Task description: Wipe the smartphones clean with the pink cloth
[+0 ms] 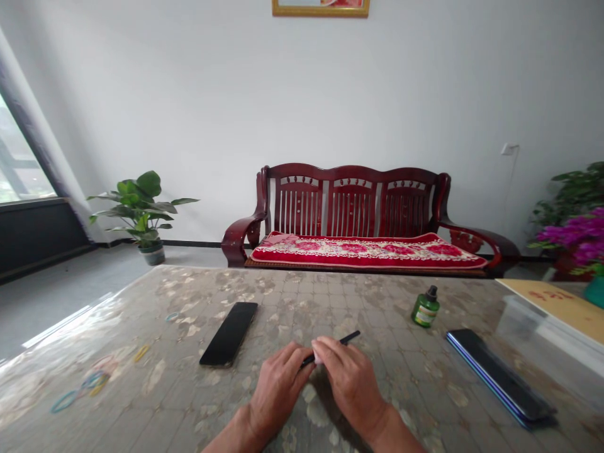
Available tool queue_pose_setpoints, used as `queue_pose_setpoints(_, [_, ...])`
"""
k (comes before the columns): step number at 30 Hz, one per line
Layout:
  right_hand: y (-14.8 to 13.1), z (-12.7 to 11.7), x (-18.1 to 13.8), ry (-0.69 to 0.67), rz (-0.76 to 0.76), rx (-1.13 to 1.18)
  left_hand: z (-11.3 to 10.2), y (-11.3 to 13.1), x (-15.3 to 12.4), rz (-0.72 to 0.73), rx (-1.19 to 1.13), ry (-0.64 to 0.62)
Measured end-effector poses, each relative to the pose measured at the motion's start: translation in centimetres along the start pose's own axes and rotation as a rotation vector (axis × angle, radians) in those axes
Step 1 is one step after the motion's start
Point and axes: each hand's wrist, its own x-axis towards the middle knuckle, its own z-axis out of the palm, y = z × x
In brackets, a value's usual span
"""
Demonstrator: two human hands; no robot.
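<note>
Left hand [278, 380]: over the table [179, 409]; thumb and fingers together, clamped on the near end of the strip [350, 338].
Right hand [352, 380]: beside the left; fingertips together on the white bit [316, 357], against the strip.
Strip: dark, thin, held between both hands, tilted, far end free beyond the right fingers. Probably light and fairly stiff; smooth, so it may turn in the grip; if brittle, bending could snap it. Best hold: near end pinched, far end left free.
White bit: soft and light by its look, likely easily crushed; best pinched lightly at its edge. Mostly covered by fingers; material and whether it wraps the strip cannot be told.
Strip's middle: hidden by the right fingers; near tip hidden in the left hand.
Wrists: cut off at the lower edge.
Dark slabs [500, 374]: right side, one on another, apart from the hands; count unclear.
Phone [229, 333]: flat, left of the hands, screen dark.
Bands [85, 388]: far left, loosely heaped; number hard to make out.
Bottle [425, 309]: green, upright, dark cap; label unreadable.
Tub [523, 330]: clear, partly under a tan board [557, 305]; contents indistinct.
Sofa [353, 201]: beyond the table; lower part hidden.
Frame [321, 11]: on the wall, top cut off.
</note>
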Motion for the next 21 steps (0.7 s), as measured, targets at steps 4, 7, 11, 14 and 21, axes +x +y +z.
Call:
queue_pose_setpoints(4, [-0.3, 0.7, -0.7, -0.014, -0.026, -0.070, 0.2, -0.6, -0.4, -0.014, 0.033, -0.028])
queue_pose_setpoints(7, [0.8, 0.6, -1.1, -0.010, -0.021, -0.110, 0.2, -0.7, -0.5, -0.065, 0.041, -0.032])
queue_pose_setpoints(11, [3.5, 0.4, -1.8, 0.035, 0.063, -0.182, 0.4, -0.8, -0.6, -0.103, 0.035, -0.031])
queue_pose_setpoints(14, [5.3, 0.6, -2.3, 0.075, 0.140, -0.195, 0.4, -1.0, -0.6, -0.115, 0.017, -0.026])
queue_pose_setpoints(21, [4.4, 0.9, -2.1, 0.129, 0.147, -0.144, 0.4, -1.0, -0.6, -0.141, 0.019, -0.030])
